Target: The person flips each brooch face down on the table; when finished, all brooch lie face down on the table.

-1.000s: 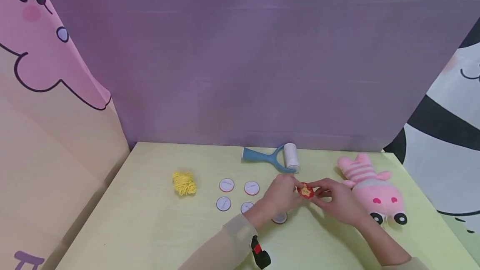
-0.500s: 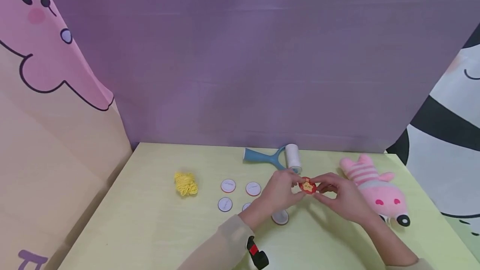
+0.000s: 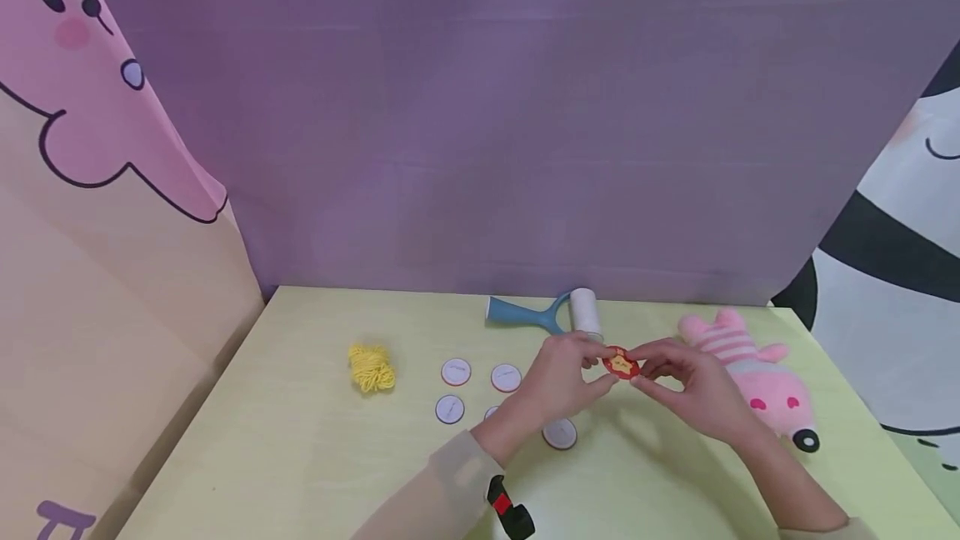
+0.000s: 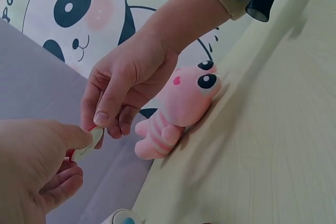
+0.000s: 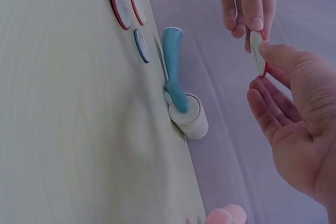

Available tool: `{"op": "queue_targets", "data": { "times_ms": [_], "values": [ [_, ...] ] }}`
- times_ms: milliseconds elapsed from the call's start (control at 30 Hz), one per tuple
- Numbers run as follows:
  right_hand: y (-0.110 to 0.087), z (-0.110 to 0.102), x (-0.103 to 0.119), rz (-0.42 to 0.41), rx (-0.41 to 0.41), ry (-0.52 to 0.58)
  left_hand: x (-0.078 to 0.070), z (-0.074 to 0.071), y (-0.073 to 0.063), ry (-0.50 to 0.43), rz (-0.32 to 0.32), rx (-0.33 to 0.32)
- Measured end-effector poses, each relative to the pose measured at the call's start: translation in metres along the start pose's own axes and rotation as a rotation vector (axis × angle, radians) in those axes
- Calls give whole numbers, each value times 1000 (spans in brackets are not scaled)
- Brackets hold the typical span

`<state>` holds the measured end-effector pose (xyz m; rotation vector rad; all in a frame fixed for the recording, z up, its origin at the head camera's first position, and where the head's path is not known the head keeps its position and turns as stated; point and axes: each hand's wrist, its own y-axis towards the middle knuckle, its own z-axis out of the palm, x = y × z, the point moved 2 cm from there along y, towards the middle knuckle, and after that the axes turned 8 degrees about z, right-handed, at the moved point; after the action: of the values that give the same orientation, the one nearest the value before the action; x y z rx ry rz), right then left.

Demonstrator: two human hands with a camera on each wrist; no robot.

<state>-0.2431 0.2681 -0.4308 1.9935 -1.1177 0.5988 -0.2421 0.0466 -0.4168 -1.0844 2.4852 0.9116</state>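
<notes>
Your left hand and right hand pinch red badge between fingertips, held above tabletop, fingers curled on rim. Badge sits between lint roller and pink plush. White discs and yellow yarn lie to your left.

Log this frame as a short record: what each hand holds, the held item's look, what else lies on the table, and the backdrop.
left hand: left hand pinches the red badge by its left edge
right hand: right hand pinches the same badge from the right
badge: round, red rim, yellow star on its face, held above the table
left of the hands: white discs, yellow yarn
behind the hands: lint roller, blue handle
right: pink plush toy, lying flat
backdrop: purple cloth
</notes>
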Motion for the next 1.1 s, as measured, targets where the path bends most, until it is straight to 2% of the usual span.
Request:
{"op": "queue_targets", "data": {
  "times_ms": [400, 700, 1100],
  "values": [
    [-1, -4, 0, 0, -18, 120, -1, -1, -1, -89, 1, -49],
    [-2, -4, 1, -8, -33, 160, 2, 3, -2, -189, 0, -78],
    [-3, -2, 0, 33, -23, 115, 6, 8, -4, -168, 72, -124]
  ]
}}
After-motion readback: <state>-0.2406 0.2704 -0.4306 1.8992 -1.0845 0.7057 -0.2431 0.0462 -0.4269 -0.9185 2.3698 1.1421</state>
